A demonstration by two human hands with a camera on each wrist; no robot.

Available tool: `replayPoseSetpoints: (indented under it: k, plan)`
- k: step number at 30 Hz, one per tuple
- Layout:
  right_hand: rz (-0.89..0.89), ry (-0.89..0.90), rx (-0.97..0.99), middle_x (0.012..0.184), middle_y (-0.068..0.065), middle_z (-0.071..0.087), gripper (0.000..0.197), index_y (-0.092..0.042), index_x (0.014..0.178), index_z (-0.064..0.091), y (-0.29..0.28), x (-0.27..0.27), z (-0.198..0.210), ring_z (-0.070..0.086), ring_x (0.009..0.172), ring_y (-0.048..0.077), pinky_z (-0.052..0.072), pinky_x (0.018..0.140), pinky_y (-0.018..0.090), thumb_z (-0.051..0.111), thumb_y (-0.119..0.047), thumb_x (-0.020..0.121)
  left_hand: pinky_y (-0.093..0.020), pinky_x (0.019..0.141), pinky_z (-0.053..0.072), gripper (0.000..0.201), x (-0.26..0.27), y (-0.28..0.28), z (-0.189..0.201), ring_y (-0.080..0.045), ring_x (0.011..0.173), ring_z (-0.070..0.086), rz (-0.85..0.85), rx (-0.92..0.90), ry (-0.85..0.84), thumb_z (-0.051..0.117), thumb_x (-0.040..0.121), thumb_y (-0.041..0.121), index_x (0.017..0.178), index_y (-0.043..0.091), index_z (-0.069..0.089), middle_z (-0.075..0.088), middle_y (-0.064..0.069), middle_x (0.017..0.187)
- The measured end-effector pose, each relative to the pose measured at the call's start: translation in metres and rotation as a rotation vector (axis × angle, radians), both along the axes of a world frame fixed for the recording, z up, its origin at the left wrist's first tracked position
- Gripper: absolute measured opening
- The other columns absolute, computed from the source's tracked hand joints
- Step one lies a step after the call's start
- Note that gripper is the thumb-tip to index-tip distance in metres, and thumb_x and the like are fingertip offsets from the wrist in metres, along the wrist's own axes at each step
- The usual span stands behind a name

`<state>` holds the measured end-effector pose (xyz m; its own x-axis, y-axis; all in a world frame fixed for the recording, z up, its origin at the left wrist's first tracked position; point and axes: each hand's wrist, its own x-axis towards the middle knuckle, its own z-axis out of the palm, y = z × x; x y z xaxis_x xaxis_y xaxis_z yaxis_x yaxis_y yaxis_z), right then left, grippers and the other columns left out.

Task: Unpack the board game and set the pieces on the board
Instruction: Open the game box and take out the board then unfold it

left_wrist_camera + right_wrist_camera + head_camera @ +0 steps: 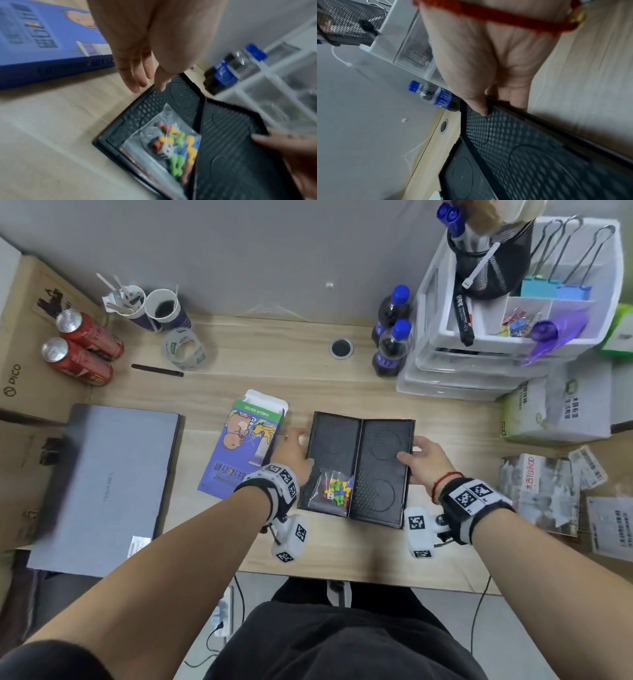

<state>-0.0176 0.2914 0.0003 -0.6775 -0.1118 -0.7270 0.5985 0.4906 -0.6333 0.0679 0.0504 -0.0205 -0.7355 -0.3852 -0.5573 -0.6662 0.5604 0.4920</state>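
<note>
The folding black board (359, 467) lies opened out like a book on the wooden desk (342, 381), its plain underside up, with the bag of pieces (334, 487) resting on the left half — so the unpacking step is in hand. The right hand (424, 460) pinches the board's right edge, thumb on top and fingers beneath. The left hand (291, 451) sits at the left edge with fingers straight, gripping nothing. The purple game box (239, 446) lies just beside. Next, I judge, the bag must come off and the board be turned over.
</note>
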Motion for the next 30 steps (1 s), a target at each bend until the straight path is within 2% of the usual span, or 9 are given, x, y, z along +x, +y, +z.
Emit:
replayPoseSetpoints:
  k: [3,7,12,15,17,20,23,27,30]
  plan:
    - [-0.003,0.002,-0.01,0.099,0.022,0.07,0.021,-0.027,0.091,0.06,0.005,0.0,-0.012,0.067,0.09,0.044,0.049,0.077,0.07,0.057,-0.007,0.087,-0.041,0.103,0.04,0.066,-0.002,0.01,-0.007,-0.026,0.123,0.044,-0.261,-0.118,0.04,0.074,0.079,0.036,0.135,0.022,0.042,0.046,-0.007,0.133]
    - [-0.018,0.012,-0.044,0.098,0.022,0.069,0.023,-0.018,0.105,0.06,0.004,-0.002,-0.005,0.067,0.09,0.044,0.05,0.082,0.067,0.057,-0.003,0.089,-0.039,0.095,0.041,0.072,-0.003,0.028,-0.008,-0.02,0.121,0.041,-0.631,-0.12,-0.034,0.076,0.07,0.055,0.131,0.028,0.048,0.052,0.004,0.127]
    - [-0.035,0.051,-0.099,0.104,0.025,0.067,0.023,-0.014,0.105,0.06,0.004,-0.01,0.007,0.066,0.086,0.034,0.054,0.085,0.056,0.054,0.002,0.09,-0.037,0.09,0.039,0.043,-0.005,0.03,-0.016,-0.021,0.114,0.047,-0.771,-0.268,-0.095,0.072,0.08,0.04,0.118,0.027,0.055,0.057,0.001,0.118]
    - [-0.005,0.097,-0.11,0.096,0.017,0.07,0.025,-0.025,0.092,0.061,0.007,-0.016,0.013,0.068,0.083,0.032,0.056,0.082,0.054,0.055,-0.001,0.09,-0.033,0.087,0.044,0.015,-0.009,0.023,-0.015,-0.02,0.102,0.053,-0.645,-0.184,-0.119,0.066,0.086,0.039,0.097,0.029,0.066,0.055,0.001,0.104]
    - [-0.005,0.152,-0.153,0.09,0.009,0.072,0.026,-0.026,0.088,0.059,0.003,-0.022,0.023,0.07,0.08,0.027,0.058,0.076,0.047,0.056,0.001,0.09,-0.033,0.079,0.047,0.015,-0.013,0.013,-0.012,-0.019,0.09,0.055,-0.485,-0.155,-0.061,0.063,0.086,0.044,0.086,0.029,0.061,0.056,0.0,0.099]
    - [0.013,0.264,-0.231,0.089,0.001,0.071,0.033,-0.025,0.09,0.057,-0.006,-0.032,0.044,0.071,0.076,0.013,0.057,0.064,0.027,0.056,0.008,0.087,-0.029,0.068,0.045,0.019,-0.02,0.0,0.003,-0.022,0.078,0.055,-0.206,-0.081,-0.008,0.053,0.096,0.038,0.092,0.019,0.05,0.057,-0.005,0.09]
    - [0.062,0.428,-0.267,0.089,-0.003,0.069,0.045,-0.025,0.088,0.059,-0.016,-0.044,0.06,0.068,0.079,0.002,0.054,0.07,0.018,0.056,0.019,0.079,-0.019,0.049,0.045,0.003,-0.029,-0.017,0.023,-0.021,0.072,0.058,0.033,0.058,0.029,0.049,0.098,0.023,0.096,0.02,0.049,0.056,-0.008,0.091]
    - [0.095,0.546,-0.235,0.091,0.003,0.068,0.058,-0.028,0.066,0.065,-0.02,-0.048,0.057,0.067,0.092,0.024,0.055,0.084,0.034,0.057,0.029,0.067,-0.024,0.069,0.054,0.011,-0.038,-0.038,0.034,-0.03,0.08,0.058,0.14,0.213,0.054,0.048,0.092,0.01,0.09,0.017,0.057,0.058,-0.01,0.085]
    - [0.11,0.537,-0.094,0.117,0.007,0.051,0.047,-0.018,0.075,0.071,-0.01,-0.04,0.043,0.059,0.099,0.014,0.046,0.084,0.013,0.063,0.027,0.067,-0.056,0.085,0.054,0.031,-0.034,-0.04,0.029,-0.027,0.075,0.056,0.309,0.407,0.071,0.048,0.086,0.001,0.079,0.023,0.07,0.057,-0.006,0.071]
